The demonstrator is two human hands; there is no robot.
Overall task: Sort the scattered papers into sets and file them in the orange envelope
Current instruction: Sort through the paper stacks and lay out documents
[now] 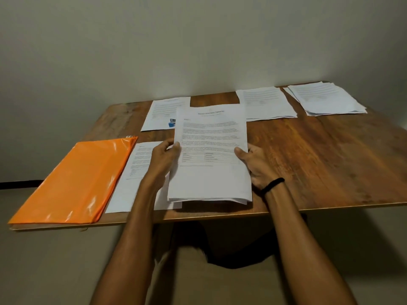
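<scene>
left grip (164, 156) pinching paper stack (211, 150) left edge | right grip (255, 164) pinching its right edge | orange envelope (72, 181) lying at tabletop (319, 161) near-left corner

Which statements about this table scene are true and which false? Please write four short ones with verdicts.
1. The left hand and the right hand both hold one paper stack. True.
2. The orange envelope lies on the right side of the table. False: it lies on the left side.
3. A black band sits on the right wrist. True.
4. The table's far right corner holds no papers. False: a loose pile lies there.
</scene>
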